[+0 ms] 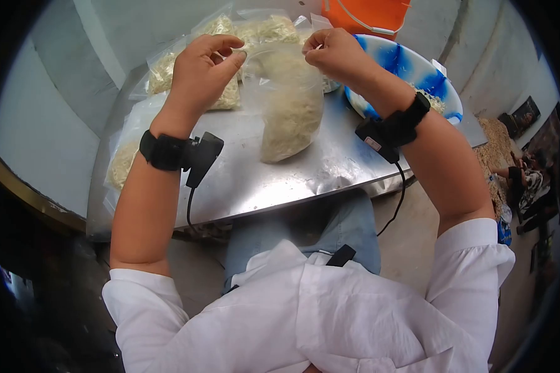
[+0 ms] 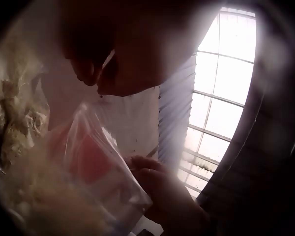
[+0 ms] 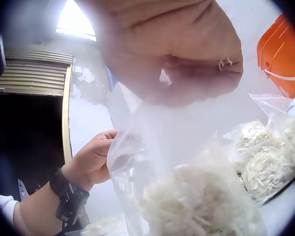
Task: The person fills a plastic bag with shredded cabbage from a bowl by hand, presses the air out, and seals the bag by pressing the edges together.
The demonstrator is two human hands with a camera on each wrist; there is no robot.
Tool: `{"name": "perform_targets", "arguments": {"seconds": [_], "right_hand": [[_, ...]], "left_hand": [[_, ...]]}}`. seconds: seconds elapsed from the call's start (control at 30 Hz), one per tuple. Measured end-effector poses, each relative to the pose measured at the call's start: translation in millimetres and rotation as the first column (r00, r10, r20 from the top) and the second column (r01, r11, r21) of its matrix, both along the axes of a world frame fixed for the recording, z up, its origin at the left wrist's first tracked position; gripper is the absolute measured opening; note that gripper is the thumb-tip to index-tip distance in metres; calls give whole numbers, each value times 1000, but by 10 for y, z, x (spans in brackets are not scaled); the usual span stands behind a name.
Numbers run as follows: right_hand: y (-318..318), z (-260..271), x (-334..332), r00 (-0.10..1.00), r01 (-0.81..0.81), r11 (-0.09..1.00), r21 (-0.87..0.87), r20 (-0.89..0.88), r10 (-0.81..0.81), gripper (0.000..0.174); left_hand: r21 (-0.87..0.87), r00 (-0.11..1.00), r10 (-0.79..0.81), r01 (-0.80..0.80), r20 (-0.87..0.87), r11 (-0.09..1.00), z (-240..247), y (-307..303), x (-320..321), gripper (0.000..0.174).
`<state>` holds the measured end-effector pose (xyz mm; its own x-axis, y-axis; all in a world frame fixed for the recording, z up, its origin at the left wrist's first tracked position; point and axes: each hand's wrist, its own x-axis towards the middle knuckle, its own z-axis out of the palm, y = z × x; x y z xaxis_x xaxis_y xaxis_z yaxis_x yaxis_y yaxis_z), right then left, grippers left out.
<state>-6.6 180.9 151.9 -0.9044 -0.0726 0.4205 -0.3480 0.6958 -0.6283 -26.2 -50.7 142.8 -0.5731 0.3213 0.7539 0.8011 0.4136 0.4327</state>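
Note:
A clear plastic bag [image 1: 290, 118] holding pale shredded material stands on the metal table, its mouth upward between the two hands. At its left rim the left hand [image 1: 205, 71] pinches the plastic with thumb and fingertips; the right wrist view shows this hand [image 3: 96, 155] against the bag [image 3: 196, 201]. On the other side the right hand [image 1: 342, 56] pinches the opposite rim, fingers curled. The left wrist view shows the right hand [image 2: 164, 189] at the edge of the bag [image 2: 123, 189]. Some pale shreds stick to the right hand's fingers [image 3: 226, 66].
Several filled bags [image 1: 230, 93] lie behind and to the left on the metal table [image 1: 230, 180]. A blue-and-white basin [image 1: 451, 105] with some shreds stands at the right, an orange bucket [image 1: 361, 17] behind it. Walls [image 1: 56, 93] border the table's left and back.

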Motion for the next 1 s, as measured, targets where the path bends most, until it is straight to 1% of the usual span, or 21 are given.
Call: {"name": "perform_targets", "arguments": {"seconds": [0.03,0.1,0.13,0.17,0.2,0.23,0.27,0.33,0.37,0.43,0.53,0.57,0.63,0.67,0.73,0.77,0.83,0.87,0.9,0.97,1.0], "right_hand": [[10,-2,10,1000,3,1000,-6,-7,-3,12],[20,-22,37,999,6,998,-60,-48,-9,12],[27,-23,51,999,6,998,-64,-47,-9,12],[40,-9,61,1000,-13,993,-117,2,13,12],[51,8,70,998,-29,985,-170,49,38,12],[72,6,70,998,-30,985,-172,43,38,12],[106,-5,56,996,-49,982,-184,58,61,12],[184,13,59,995,-62,977,-203,67,76,12],[223,24,59,994,-59,982,-181,77,74,16],[270,33,66,994,-53,985,-165,87,68,19],[298,35,88,993,-60,984,-165,95,76,19],[297,32,97,992,-50,988,-147,112,66,16],[304,45,108,990,-39,991,-131,127,56,13],[310,53,110,989,-43,991,-124,136,60,13],[320,60,108,988,-45,992,-118,143,62,13],[326,54,104,990,-51,990,-128,125,67,12],[355,38,80,992,-56,989,-137,105,71,12],[380,35,52,997,-26,995,-94,73,33,15],[380,49,53,999,5,999,-51,39,-3,20],[391,79,71,998,38,999,-37,48,-36,21],[387,108,94,996,70,997,-23,58,-69,22]], "left_hand": [[-6,1000,-3,3,-7,1000,-10,20,103,27],[-289,988,-43,-1,-146,957,-61,54,362,33],[-358,996,31,-58,-80,932,-67,80,439,32],[-361,996,31,-58,-81,931,-72,83,440,32],[-430,989,131,-148,-70,891,-77,80,426,29],[-495,971,230,-234,-70,837,-72,75,410,25],[-495,970,228,-237,-79,836,-66,60,388,25],[-503,985,122,-166,-119,848,-61,23,359,17],[-507,985,116,-164,-124,846,-58,19,360,17],[-445,999,-7,-12,-40,896,-47,16,375,12],[-411,996,-25,-11,-82,912,-31,-1,370,12],[-414,996,-26,-11,-83,910,-33,-13,360,12],[-446,995,-91,68,-30,892,-36,-30,340,11],[-448,995,-91,68,-31,891,-41,-23,341,11],[-410,958,-115,218,262,886,-49,2,343,11],[-411,958,-116,219,261,885,-50,3,330,11],[-474,961,-59,186,269,861,-53,-9,301,11],[-474,961,-61,187,269,861,-33,-21,297,11],[-440,955,-48,179,292,880,9,-34,298,11],[-406,949,-36,169,315,898,143,-55,311,10],[-476,979,-38,131,201,870,245,-61,327,10]]}}
